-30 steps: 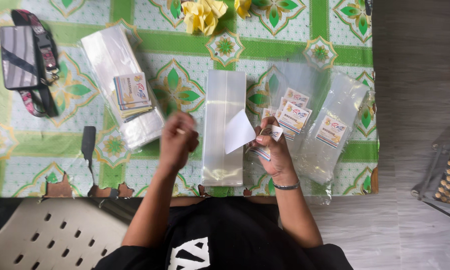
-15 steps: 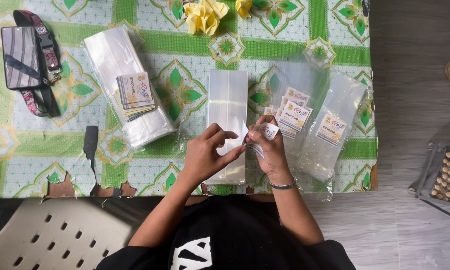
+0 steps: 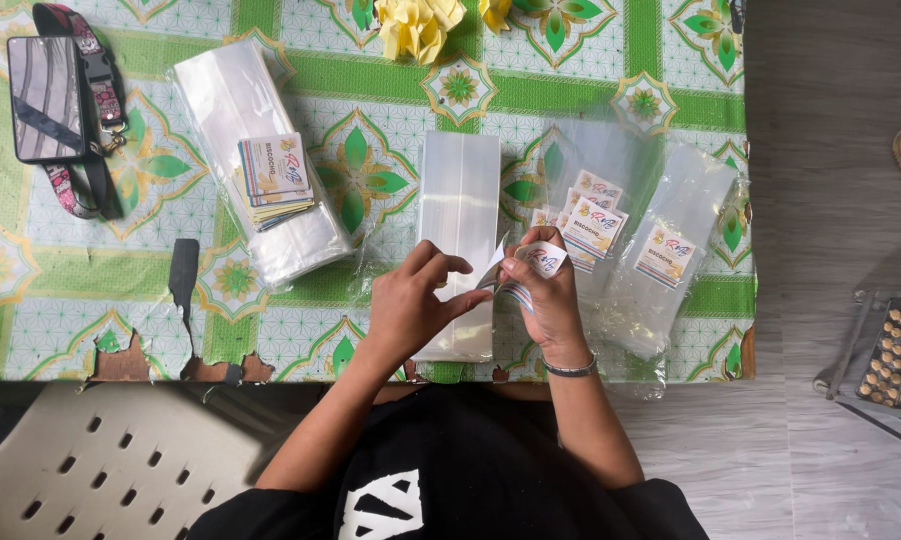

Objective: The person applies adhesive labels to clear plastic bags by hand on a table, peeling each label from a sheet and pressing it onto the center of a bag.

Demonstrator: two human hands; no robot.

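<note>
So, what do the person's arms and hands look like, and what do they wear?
Both forearms are bare. The left hand wears nothing that shows. The right hand has a thin, silvery bracelet at the wrist. The black shirt has short sleeves and a white mark on the front. I cannot see any rings or a watch.

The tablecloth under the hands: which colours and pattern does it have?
The tablecloth is white with green bands and green-and-yellow flower medallions, seen in the head view.
</note>
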